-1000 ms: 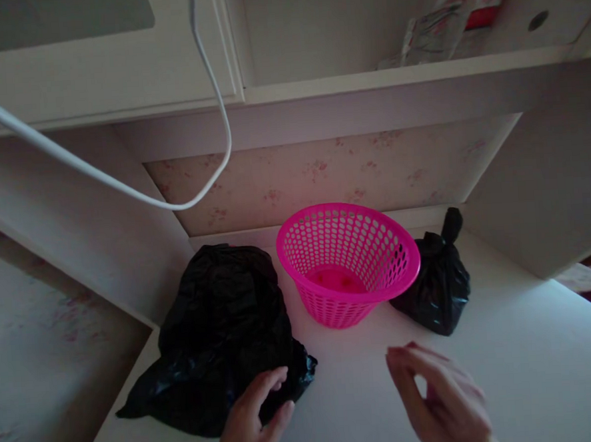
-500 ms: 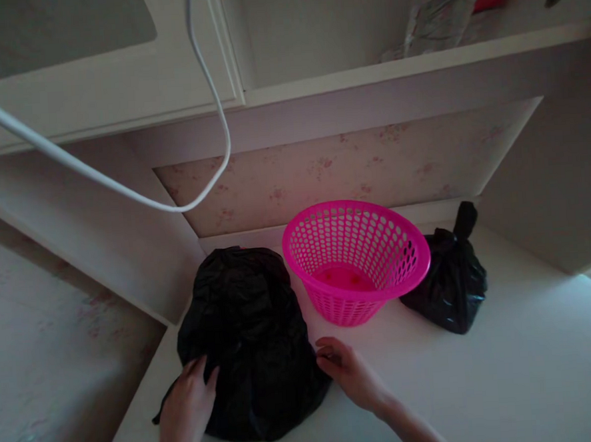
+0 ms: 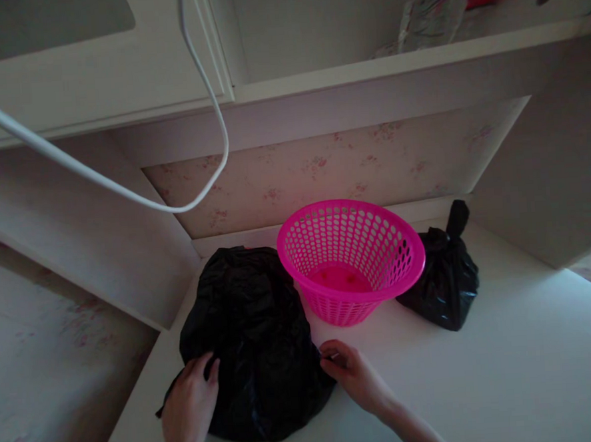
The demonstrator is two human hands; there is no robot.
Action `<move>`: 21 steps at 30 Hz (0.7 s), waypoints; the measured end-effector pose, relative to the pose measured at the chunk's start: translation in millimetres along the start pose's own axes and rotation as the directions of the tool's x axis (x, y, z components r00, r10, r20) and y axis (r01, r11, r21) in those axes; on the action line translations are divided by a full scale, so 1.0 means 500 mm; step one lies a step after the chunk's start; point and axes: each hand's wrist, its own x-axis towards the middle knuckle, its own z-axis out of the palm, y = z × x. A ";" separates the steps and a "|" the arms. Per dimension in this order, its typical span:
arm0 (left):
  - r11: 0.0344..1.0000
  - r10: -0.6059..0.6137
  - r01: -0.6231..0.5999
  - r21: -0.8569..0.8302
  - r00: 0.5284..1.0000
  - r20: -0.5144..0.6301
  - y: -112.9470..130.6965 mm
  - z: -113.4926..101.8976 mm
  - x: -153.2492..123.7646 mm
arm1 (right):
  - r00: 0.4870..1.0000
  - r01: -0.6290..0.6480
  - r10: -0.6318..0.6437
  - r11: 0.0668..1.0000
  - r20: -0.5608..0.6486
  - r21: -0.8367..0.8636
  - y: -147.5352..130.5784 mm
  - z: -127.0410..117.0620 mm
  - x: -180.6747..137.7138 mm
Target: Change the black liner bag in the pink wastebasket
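The large black bag lies crumpled between the left grip and the right grip, bulging up beyond both. The left grip pinches its left side, with a dark tip of plastic poking out to the left of the hand. The right grip is closed, thumb against forefinger, on the bag's right edge. Just beyond the right grip stands the pink basket, upright and beside the bag. Farther off, to the right of the right grip, a small knotted black bag sits just behind the basket's right rim. All three rest on the white surface, which runs under both grips. Past them is a flowered wall; well above the grips loops a white cable.
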 end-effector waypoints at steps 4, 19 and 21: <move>0.999 -0.019 0.020 0.027 1.000 -0.021 0.003 -0.002 -0.002 | 1.000 -0.001 0.001 1.000 0.000 -0.006 0.003 -0.001 -0.003; 0.452 -0.248 0.208 -0.867 0.963 0.102 -0.020 -0.027 0.040 | 0.999 0.021 -0.020 1.000 -0.048 0.012 0.006 -0.012 0.001; 0.176 -0.339 0.224 -0.959 0.928 0.155 -0.041 -0.051 0.035 | 0.996 0.029 -0.026 0.999 -0.084 0.043 -0.003 -0.018 -0.002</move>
